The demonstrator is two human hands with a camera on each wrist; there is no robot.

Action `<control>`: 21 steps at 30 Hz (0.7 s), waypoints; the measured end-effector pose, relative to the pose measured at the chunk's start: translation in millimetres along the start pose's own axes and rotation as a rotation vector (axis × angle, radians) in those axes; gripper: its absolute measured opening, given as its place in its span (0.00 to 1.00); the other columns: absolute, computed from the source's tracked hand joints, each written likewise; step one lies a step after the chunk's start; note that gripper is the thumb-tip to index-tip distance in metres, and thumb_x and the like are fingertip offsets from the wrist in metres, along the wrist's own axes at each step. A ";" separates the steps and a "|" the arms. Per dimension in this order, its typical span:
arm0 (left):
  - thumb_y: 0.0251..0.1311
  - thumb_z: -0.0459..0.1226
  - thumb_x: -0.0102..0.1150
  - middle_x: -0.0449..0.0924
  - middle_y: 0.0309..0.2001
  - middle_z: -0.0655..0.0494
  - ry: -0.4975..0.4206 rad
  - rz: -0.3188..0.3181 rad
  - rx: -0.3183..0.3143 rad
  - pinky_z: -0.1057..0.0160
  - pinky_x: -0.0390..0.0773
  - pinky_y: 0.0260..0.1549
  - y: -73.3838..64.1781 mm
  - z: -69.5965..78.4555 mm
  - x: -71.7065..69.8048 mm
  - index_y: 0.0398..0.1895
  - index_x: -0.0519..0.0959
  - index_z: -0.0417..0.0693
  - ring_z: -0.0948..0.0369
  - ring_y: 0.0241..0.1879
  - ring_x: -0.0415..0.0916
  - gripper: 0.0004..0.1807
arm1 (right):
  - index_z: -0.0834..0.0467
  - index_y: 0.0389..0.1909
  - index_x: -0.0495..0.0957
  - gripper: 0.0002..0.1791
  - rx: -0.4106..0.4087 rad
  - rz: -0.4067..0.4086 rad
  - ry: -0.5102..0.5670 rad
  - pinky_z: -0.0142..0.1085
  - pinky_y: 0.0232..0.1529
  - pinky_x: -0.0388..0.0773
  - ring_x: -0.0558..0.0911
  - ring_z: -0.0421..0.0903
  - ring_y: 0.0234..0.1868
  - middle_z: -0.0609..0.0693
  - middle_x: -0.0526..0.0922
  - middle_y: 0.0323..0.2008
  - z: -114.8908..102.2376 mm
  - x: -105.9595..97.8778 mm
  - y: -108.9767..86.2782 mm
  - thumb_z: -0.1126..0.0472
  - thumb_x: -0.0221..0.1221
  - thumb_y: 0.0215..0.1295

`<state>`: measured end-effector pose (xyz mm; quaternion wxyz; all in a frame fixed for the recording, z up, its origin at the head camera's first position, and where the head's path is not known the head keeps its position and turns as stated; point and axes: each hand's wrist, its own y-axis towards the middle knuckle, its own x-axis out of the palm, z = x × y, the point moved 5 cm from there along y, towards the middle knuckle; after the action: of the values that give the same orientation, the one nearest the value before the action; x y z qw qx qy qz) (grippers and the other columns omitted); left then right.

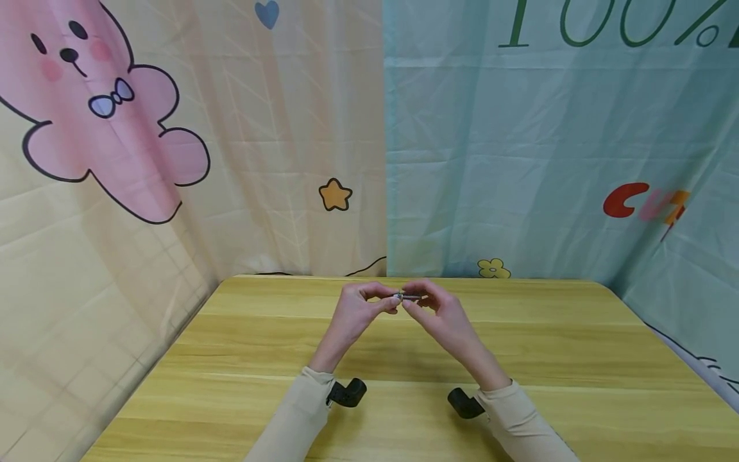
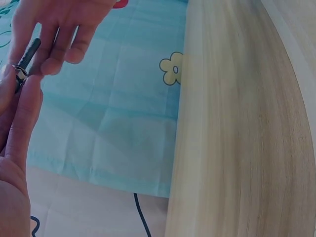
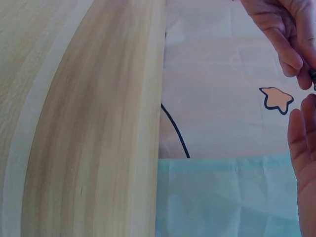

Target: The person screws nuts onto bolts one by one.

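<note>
A small metal bolt is held between the two hands above the far part of the table. In the left wrist view its dark threaded shank slants up from a shiny hex-shaped part. The left hand pinches the hex end between thumb and fingertips. From the other side, the right hand has its thumb and forefinger on the bolt close to that same part, its other fingers loosely bent. Only a dark bit of the bolt shows at the right wrist view's edge.
A wood-grain table lies beneath the hands, its far edge against a printed curtain. Black wrist-worn devices sit at both beige sleeves. More curtain hangs along the left and right sides.
</note>
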<state>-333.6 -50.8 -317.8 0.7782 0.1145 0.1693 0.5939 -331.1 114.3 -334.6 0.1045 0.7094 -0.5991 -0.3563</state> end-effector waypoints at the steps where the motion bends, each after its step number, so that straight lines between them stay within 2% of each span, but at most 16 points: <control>1: 0.60 0.29 0.66 0.86 0.36 0.47 0.001 0.004 -0.004 0.57 0.84 0.39 0.2 -0.4 -0.1 0.37 0.86 0.35 0.54 0.31 0.85 0.05 | 0.53 0.49 0.80 0.11 -0.010 -0.004 0.015 0.40 0.48 0.80 0.80 0.44 0.46 0.45 0.82 0.45 -0.5 0.1 0.0 0.60 0.63 0.68; 5: 0.60 0.29 0.66 0.86 0.37 0.47 -0.003 0.002 -0.012 0.57 0.84 0.40 0.4 -0.6 0.5 0.37 0.86 0.35 0.54 0.31 0.85 0.06 | 0.54 0.48 0.80 0.11 -0.054 -0.012 0.014 0.39 0.47 0.80 0.81 0.44 0.44 0.45 0.82 0.44 -2.1 0.2 0.4 0.64 0.64 0.66; 16: 0.60 0.29 0.65 0.86 0.36 0.45 -0.031 -0.024 0.037 0.55 0.84 0.40 -1.4 2.4 1.3 0.38 0.85 0.32 0.42 0.33 0.84 0.06 | 0.55 0.44 0.82 0.07 -0.080 -0.001 -0.086 0.42 0.47 0.81 0.82 0.42 0.41 0.46 0.84 0.41 -3.6 -0.3 -0.1 0.59 0.60 0.69; 21: 0.60 0.29 0.66 0.86 0.36 0.44 -0.034 -0.024 0.029 0.55 0.84 0.40 -0.8 2.5 1.4 0.38 0.85 0.32 0.42 0.33 0.84 0.07 | 0.53 0.44 0.82 0.08 -0.030 0.008 -0.101 0.40 0.47 0.80 0.81 0.40 0.42 0.43 0.83 0.41 -1.7 -1.0 -0.2 0.56 0.58 0.72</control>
<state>-331.5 -49.7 -315.9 0.7863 0.1339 0.1659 0.5799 -330.0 114.8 -333.1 0.0860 0.6865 -0.6011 -0.4000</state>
